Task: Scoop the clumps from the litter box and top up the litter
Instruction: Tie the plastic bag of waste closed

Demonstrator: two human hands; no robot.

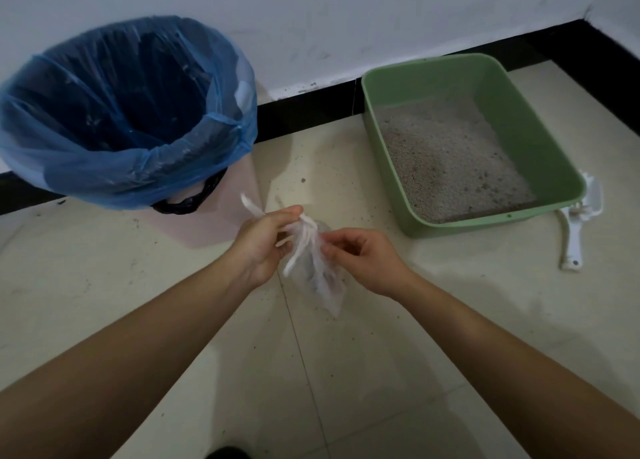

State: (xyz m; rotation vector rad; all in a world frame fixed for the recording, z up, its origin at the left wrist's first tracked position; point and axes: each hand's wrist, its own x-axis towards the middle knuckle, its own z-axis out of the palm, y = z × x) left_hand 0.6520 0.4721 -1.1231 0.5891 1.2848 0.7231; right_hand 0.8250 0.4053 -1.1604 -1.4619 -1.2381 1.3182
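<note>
A small translucent white plastic bag (325,278) is held up between both hands, above the pale tiled floor (346,372) and in front of the bin. Its twisted white handles are pinched at the top by the left hand (266,244): the grip is closed on them between thumb and curled fingers, and one loose strip is seen sticking up past the knuckles. The side of the bag is pinched by the right hand (367,261), its grip closed on the film between thumb and forefinger, the other fingers curled. Darker shapes are faintly seen through the film; what they are cannot be told.

A green rectangular plastic litter box (540,140) is set on the floor to the right, near the corner of the white wall (346,15) and close to the black skirting (304,116). Pale grey granular litter (446,161) is spread over its bottom, with a few darker specks near the front edge. A white plastic litter scoop (575,237) is laid on the floor just beside the box's right front corner, handle toward the viewer.

To the left, a pale pink round bin (239,195) is lined with a blue plastic liner (86,171) folded over its rim. Dark crumbs are scattered on the tiles between bin and box.
</note>
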